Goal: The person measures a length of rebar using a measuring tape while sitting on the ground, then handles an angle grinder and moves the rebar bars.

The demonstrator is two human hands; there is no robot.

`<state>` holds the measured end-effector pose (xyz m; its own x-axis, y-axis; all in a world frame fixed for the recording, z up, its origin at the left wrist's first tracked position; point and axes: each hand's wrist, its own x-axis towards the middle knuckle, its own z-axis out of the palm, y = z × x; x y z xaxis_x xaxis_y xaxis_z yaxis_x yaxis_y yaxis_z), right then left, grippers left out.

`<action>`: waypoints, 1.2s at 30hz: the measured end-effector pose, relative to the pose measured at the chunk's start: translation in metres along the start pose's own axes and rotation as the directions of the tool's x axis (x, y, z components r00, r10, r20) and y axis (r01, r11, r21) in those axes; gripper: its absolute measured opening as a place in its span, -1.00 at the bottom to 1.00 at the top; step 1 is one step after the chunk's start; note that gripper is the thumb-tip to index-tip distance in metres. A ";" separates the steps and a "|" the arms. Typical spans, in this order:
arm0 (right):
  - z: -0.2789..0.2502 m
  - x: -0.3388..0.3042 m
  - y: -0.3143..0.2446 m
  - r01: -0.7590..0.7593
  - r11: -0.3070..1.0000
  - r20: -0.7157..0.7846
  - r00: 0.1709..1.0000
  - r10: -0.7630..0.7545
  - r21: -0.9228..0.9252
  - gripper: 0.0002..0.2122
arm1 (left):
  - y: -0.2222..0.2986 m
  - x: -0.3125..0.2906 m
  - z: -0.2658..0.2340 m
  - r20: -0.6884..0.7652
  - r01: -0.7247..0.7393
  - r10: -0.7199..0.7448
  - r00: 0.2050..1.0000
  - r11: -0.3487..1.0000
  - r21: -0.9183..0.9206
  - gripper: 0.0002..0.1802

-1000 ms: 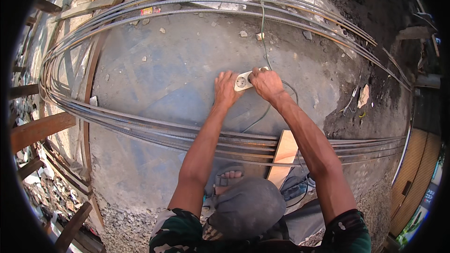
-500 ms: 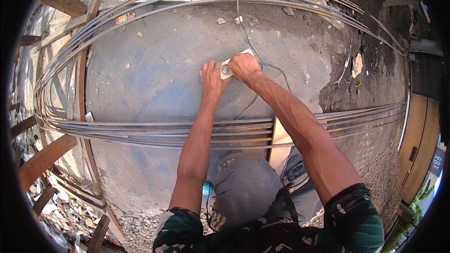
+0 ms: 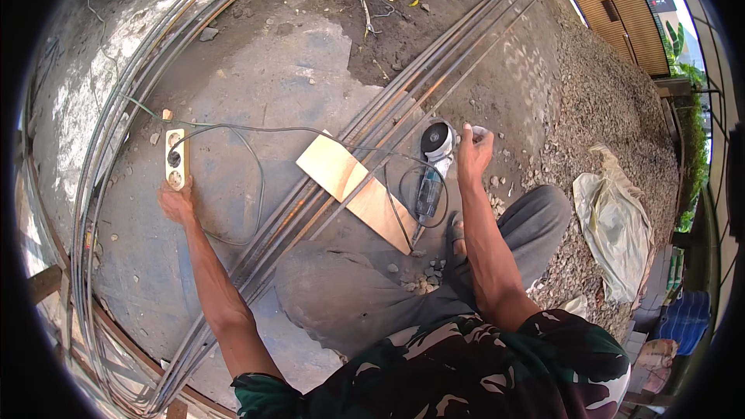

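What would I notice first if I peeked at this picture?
Long steel rods sweep across the concrete ground, over a wooden board. The left hand rests beside a power strip, while the right hand hovers next to an angle grinder.

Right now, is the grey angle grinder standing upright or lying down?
Lying down: the grey angle grinder rests on the ground beside the wooden board, its disc end near the right hand.
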<state>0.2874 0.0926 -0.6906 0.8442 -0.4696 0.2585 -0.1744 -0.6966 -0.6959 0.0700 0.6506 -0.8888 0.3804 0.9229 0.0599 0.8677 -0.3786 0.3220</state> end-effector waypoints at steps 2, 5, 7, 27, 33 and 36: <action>-0.027 -0.006 0.074 -0.324 0.933 -0.088 0.946 0.313 -0.160 -0.63 | -0.001 0.010 -0.013 0.002 0.073 -0.074 0.997 0.995 0.062 -0.37; -0.003 -0.032 0.152 -0.484 0.858 0.062 0.864 0.499 -0.172 -0.56 | -0.041 0.056 -0.035 0.277 0.176 -0.239 0.931 0.957 0.232 -0.30; 0.001 -0.034 0.163 -0.600 0.796 0.256 0.759 0.599 -0.084 -0.49 | -0.018 0.046 -0.056 0.264 0.138 -0.221 0.939 0.944 0.299 -0.14; -0.096 0.059 0.078 -0.376 0.918 0.314 0.862 0.397 -0.128 -0.36 | 0.247 -0.225 -0.262 -0.037 -0.619 0.625 0.780 0.760 -0.196 -0.38; -0.128 0.169 0.020 -0.421 0.677 0.524 0.850 0.060 0.604 -0.52 | 0.390 -0.272 -0.283 0.210 -0.830 0.876 0.435 0.480 -0.285 -0.21; -0.176 0.204 -0.025 -0.537 0.423 0.622 0.778 -0.084 0.729 -0.70 | 0.437 -0.309 -0.260 0.460 -0.885 0.887 0.047 0.251 -0.393 0.03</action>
<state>0.3746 -0.0813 -0.5020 0.9871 0.0306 -0.1571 -0.1577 0.3530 -0.9222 0.2487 0.2177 -0.5208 0.9345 -0.3246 -0.1461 -0.2445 -0.8836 0.3994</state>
